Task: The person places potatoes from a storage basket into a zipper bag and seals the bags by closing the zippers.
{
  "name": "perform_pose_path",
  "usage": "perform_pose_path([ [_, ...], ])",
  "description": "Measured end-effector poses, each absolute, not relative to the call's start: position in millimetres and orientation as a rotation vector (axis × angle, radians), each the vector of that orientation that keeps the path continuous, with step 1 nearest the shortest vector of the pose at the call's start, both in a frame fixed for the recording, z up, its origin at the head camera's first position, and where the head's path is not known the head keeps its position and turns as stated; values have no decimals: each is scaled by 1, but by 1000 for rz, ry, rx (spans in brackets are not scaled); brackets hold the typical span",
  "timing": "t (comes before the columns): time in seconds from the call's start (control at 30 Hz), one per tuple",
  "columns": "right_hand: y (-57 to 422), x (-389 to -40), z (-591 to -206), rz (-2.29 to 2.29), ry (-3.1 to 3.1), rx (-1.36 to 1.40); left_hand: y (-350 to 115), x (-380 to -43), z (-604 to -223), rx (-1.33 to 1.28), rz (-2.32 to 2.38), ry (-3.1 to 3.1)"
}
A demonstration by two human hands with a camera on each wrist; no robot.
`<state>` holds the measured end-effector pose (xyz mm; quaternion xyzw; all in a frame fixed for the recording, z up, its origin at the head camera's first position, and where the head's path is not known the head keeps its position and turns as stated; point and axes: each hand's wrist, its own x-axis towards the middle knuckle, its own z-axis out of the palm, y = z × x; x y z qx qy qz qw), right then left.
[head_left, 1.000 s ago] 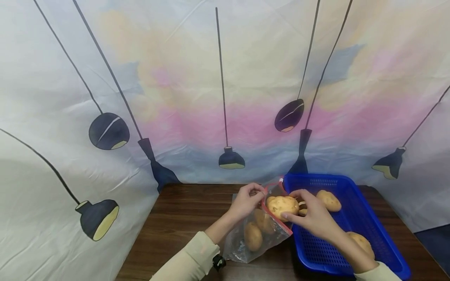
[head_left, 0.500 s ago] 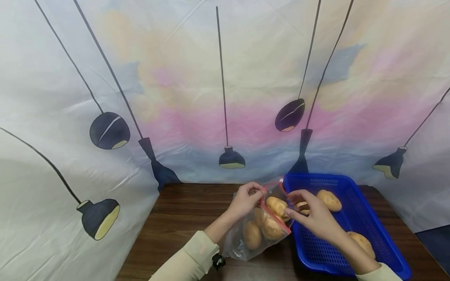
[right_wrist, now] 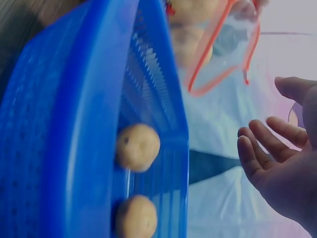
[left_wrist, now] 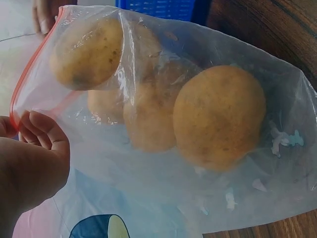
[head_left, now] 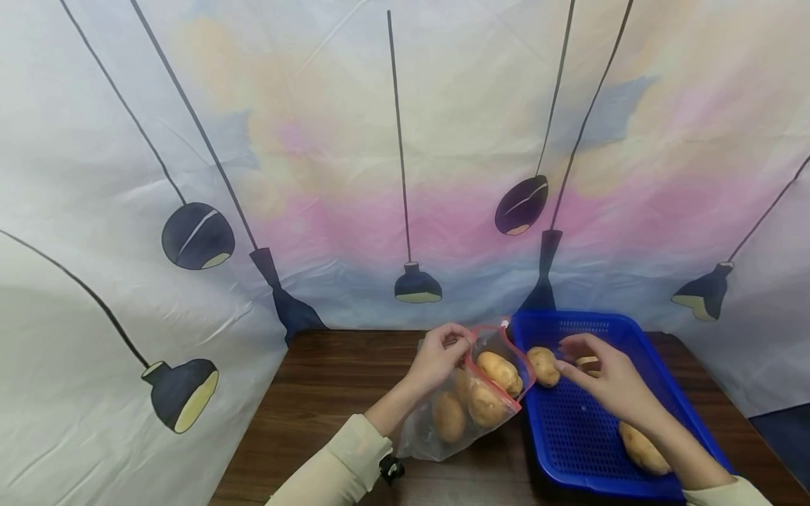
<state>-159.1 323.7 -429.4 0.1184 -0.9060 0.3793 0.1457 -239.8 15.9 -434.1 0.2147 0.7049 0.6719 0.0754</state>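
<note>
My left hand (head_left: 438,360) pinches the red-edged mouth of a clear zip bag (left_wrist: 148,193), which stands open toward the basket. Several potatoes lie inside; one potato (head_left: 498,371) shows just within the mouth, and another potato (left_wrist: 220,119) sits low in the bag. My right hand (head_left: 604,376) hovers over the blue basket (head_left: 572,457), fingers apart and holding nothing. In the right wrist view its fingers (right_wrist: 277,144) are loosely bent. Nearest to it in the basket is a potato (head_left: 543,366) by the left wall; another potato (head_left: 642,448) lies near the right forearm.
The basket stands on a dark wood table (head_left: 335,393), right beside the bag. A printed cloth (head_left: 342,176) with drawn lamps hangs behind the table. A black object (head_left: 391,468) shows at the left wrist.
The right hand has let a potato go into the bag, then drawn back right over the basket. The left hand keeps its grip on the bag's edge.
</note>
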Motion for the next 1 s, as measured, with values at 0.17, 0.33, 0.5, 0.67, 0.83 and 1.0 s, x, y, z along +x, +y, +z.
perform_pose_path([
  [0.17,349,-155,-437,1056,-2680,320,17,-240,-432,653,2014,2123],
  [0.33,373,-149,-450,945,-2793,259,19,-241,-431,676,2056,2099],
  [0.5,394,-142,-463,926,-2873,240,19,-242,-431,701,2091,2074],
  [0.67,408,-136,-474,945,-2963,227,19,-243,-434,699,2087,2067],
  [0.83,415,-132,-485,932,-3006,216,19,-243,-437,685,2083,2071],
  [1.0,417,-128,-494,893,-3009,226,21,-242,-438,673,2080,2076],
])
